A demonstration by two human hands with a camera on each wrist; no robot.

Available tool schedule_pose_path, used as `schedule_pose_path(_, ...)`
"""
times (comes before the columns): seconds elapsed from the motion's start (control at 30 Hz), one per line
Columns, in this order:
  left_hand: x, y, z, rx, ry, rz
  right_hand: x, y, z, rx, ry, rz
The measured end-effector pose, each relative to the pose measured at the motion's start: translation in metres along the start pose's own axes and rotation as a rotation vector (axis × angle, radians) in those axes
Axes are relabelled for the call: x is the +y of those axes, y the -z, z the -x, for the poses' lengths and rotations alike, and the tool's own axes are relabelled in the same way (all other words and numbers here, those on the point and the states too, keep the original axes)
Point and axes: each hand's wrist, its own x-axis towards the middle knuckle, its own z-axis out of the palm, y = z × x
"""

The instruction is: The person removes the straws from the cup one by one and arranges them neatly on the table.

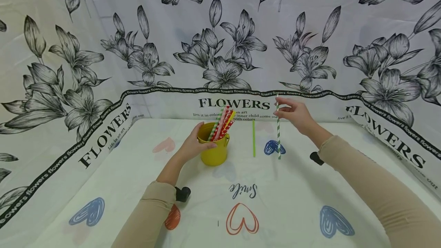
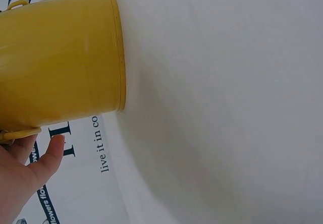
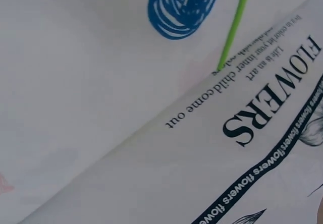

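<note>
My left hand (image 1: 194, 144) grips the left side of a small yellow bucket (image 1: 214, 157) at its rim, with the thumb across the front. In the left wrist view, fingers (image 2: 48, 163) show beside the handle lug of the bucket (image 2: 60, 62). Several patterned straws (image 1: 224, 125), red, pink, green-striped and yellow, lean out of the bucket to the right. My right hand (image 1: 298, 114) pinches the upper end of a green-and-white striped straw (image 1: 278, 137), which hangs upright. Left of it, a plain green straw (image 1: 254, 139) lies on the table, also seen as a green straw (image 3: 234, 27) in the right wrist view.
A white cloth (image 1: 203, 206) printed with hearts and the word Smile covers the table. Behind it and on both sides rises a flower-printed curtain (image 1: 155, 106). Dark wrist cameras sit near both sleeves.
</note>
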Motion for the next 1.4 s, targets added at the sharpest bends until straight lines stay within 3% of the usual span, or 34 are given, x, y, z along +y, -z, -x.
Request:
schedule_pose_path(0.17,-0.001,0.001,-0.003,0.001,-0.003,0.003,0.016,0.001,-0.003,-0.047,0.027,0.043)
schedule_pose_path(0.43,0.000,0.002,-0.006,0.002,0.005,0.008,0.039,-0.005,-0.011,-0.111,0.015,0.271)
schedule_pose_path(0.6,0.000,0.001,-0.007,-0.001,0.013,0.016,0.053,-0.011,-0.017,-0.145,0.008,0.342)
schedule_pose_path(1.07,0.001,-0.001,-0.003,0.016,0.026,0.018,0.083,-0.024,-0.045,-0.215,-0.093,0.496)
schedule_pose_path(1.4,0.000,-0.002,-0.001,0.024,0.031,0.024,0.096,-0.024,-0.048,-0.324,-0.136,0.621)
